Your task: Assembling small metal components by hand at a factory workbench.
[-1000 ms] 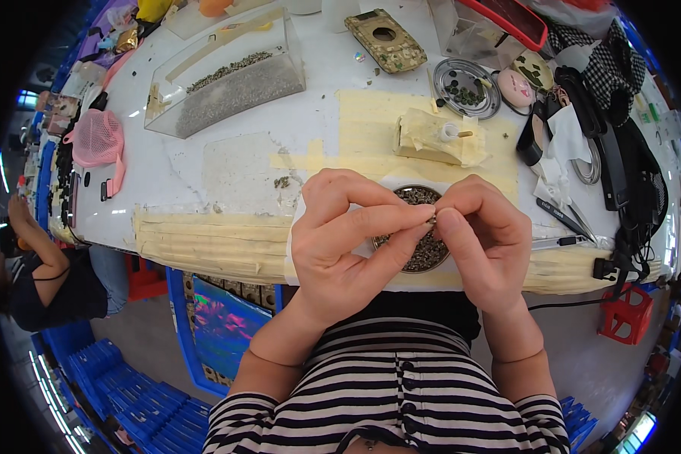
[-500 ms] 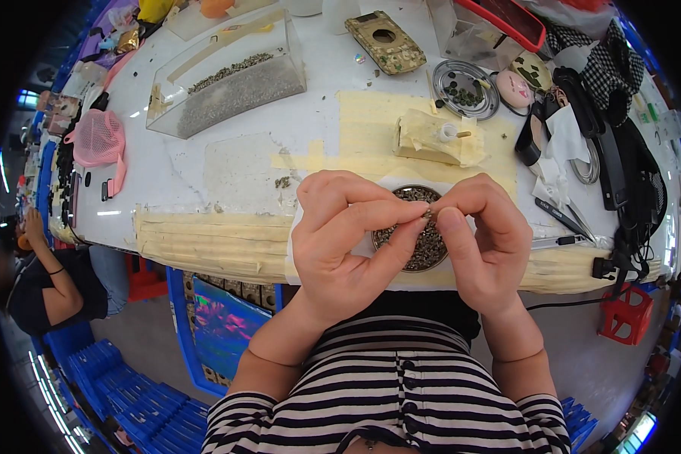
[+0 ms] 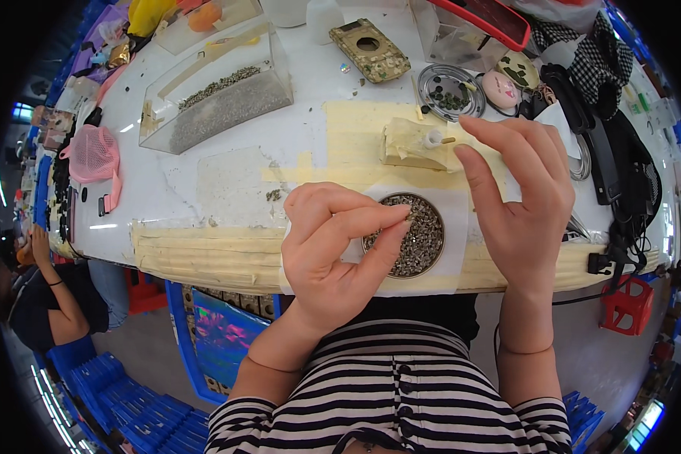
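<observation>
Hands that were pressed together a second ago over the round dish of small metal parts (image 3: 415, 234) have now come apart; the right hand (image 3: 523, 204) has lifted off to the right with its fingers spread and loose, holding nothing that can be seen, its fingertips reaching up toward the taped cream block (image 3: 412, 144) beyond the dish; the left hand (image 3: 333, 253) stays where it was, thumb and forefinger pinched shut just above the near-left rim of the dish, most likely on one of the tiny parts, though the piece itself is too small to make out; the dish has not moved, sitting on its white paper sheet (image 3: 455, 257) at the near edge of the white table (image 3: 227, 181), just in front of the striped shirt; judged from this, the two-handed fiddling with a single part has ended and the part now rests with the left hand alone, the right being free to fetch something; farther back the clear tray of grey bits (image 3: 219, 98) and the camouflage phone case (image 3: 371, 50) lie as they did, well apart from both hands.
</observation>
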A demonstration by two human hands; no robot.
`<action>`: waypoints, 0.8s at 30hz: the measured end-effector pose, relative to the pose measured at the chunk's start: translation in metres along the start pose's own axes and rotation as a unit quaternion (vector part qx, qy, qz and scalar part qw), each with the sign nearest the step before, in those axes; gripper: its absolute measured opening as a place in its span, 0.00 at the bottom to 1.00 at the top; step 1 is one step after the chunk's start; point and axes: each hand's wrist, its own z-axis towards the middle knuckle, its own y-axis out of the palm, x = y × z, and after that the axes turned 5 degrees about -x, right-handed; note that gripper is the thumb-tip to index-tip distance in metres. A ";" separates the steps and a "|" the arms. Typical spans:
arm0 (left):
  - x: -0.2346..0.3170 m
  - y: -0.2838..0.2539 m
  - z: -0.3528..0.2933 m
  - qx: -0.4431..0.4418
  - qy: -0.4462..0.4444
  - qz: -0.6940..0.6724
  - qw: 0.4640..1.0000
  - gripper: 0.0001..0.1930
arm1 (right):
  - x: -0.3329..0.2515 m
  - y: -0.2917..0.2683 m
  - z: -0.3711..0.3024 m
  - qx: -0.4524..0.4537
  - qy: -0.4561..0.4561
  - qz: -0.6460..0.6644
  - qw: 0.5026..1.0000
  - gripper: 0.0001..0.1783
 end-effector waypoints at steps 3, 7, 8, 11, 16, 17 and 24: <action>-0.001 0.001 0.001 -0.001 -0.002 -0.005 1.000 0.11 | 0.008 0.012 -0.001 -0.009 -0.002 -0.006 1.000 0.09; 0.000 0.000 0.002 -0.003 -0.001 -0.006 1.000 0.11 | 0.008 0.013 -0.002 0.013 -0.002 0.007 1.000 0.08; 0.000 0.000 0.001 -0.003 -0.001 -0.005 1.000 0.11 | 0.006 0.012 -0.002 0.029 0.001 0.008 1.000 0.07; -0.001 0.000 0.001 0.000 0.000 -0.007 1.000 0.12 | -0.002 0.006 -0.006 0.074 0.008 0.057 0.996 0.05; -0.001 0.000 0.002 -0.002 -0.001 0.001 1.000 0.12 | -0.007 0.006 -0.018 0.049 0.034 0.258 0.964 0.03; -0.001 0.001 0.002 -0.002 -0.002 0.001 1.000 0.12 | -0.007 0.007 -0.019 0.038 0.042 0.260 0.964 0.03; -0.001 0.001 0.002 -0.002 0.007 0.008 1.000 0.12 | -0.007 0.009 -0.019 0.025 0.014 0.246 0.969 0.05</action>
